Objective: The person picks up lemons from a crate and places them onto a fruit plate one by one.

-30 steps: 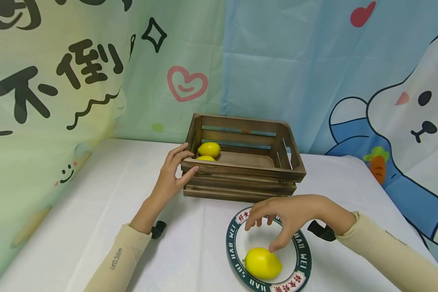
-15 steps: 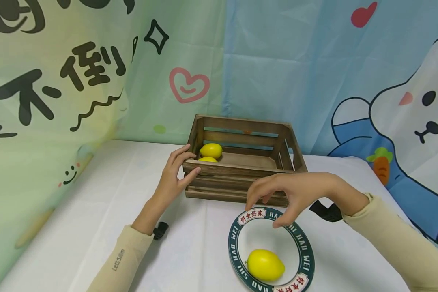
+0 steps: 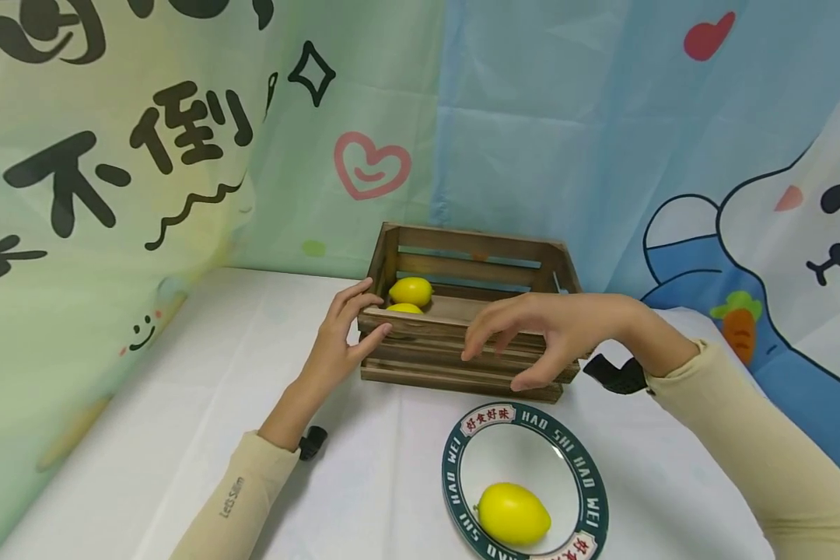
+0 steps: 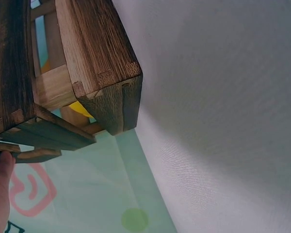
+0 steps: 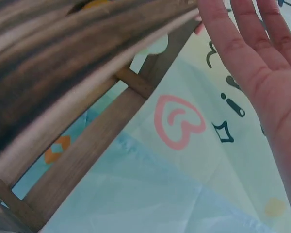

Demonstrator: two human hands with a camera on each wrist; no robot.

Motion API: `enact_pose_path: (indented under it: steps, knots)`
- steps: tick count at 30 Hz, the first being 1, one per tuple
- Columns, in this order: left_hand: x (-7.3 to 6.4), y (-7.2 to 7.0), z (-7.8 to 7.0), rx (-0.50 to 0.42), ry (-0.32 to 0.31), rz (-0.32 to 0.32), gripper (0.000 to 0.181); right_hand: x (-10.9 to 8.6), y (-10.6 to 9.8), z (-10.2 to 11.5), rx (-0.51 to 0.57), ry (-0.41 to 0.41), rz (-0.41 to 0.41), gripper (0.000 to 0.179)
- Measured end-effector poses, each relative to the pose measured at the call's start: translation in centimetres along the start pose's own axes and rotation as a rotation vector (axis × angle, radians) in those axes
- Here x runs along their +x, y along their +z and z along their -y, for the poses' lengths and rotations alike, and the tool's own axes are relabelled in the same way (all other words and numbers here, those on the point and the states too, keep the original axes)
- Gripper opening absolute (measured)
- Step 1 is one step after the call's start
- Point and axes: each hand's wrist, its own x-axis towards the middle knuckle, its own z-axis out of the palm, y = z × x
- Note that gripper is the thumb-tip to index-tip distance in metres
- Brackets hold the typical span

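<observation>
A slatted wooden crate (image 3: 420, 362) stands on the white-covered table, with two yellow lemons (image 3: 411, 292) visible inside its left end. At the crate's front left corner, my left hand (image 3: 339, 338) grips the top rim, thumb on the front and fingers over the side. My right hand (image 3: 560, 327) hovers in front of the crate's right half, fingers loosely bent, holding nothing. It hides part of the crate's front and right end in the head view. Nearer me lies a round plate (image 3: 453, 474) with a dark green lettered rim. One lemon (image 3: 514, 513) rests on it.
Behind the crate hangs a printed cloth backdrop (image 3: 518, 155) with hearts, lettering and a white cartoon animal. It also runs along the left side of the table (image 3: 336, 490). Black wrist straps (image 3: 616, 375) sit on both arms.
My right hand has risen away from over the plate toward the crate, uncovering the plate's far rim. The left hand keeps its grip on the corner. The view has shifted slightly.
</observation>
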Motion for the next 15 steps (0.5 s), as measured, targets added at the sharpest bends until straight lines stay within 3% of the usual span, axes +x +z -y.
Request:
enact_pose_path:
  steps: [7,15]
  knots:
    - [0.0,0.0,0.0,-0.002,-0.002,0.002,0.035,0.9,-2.0,-1.0,0.018,0.005,-0.027,0.042]
    - [-0.1,-0.1,0.0,-0.013,-0.020,0.010,0.035,2.4,-3.9,-1.8,0.030,0.128,-0.003,0.038]
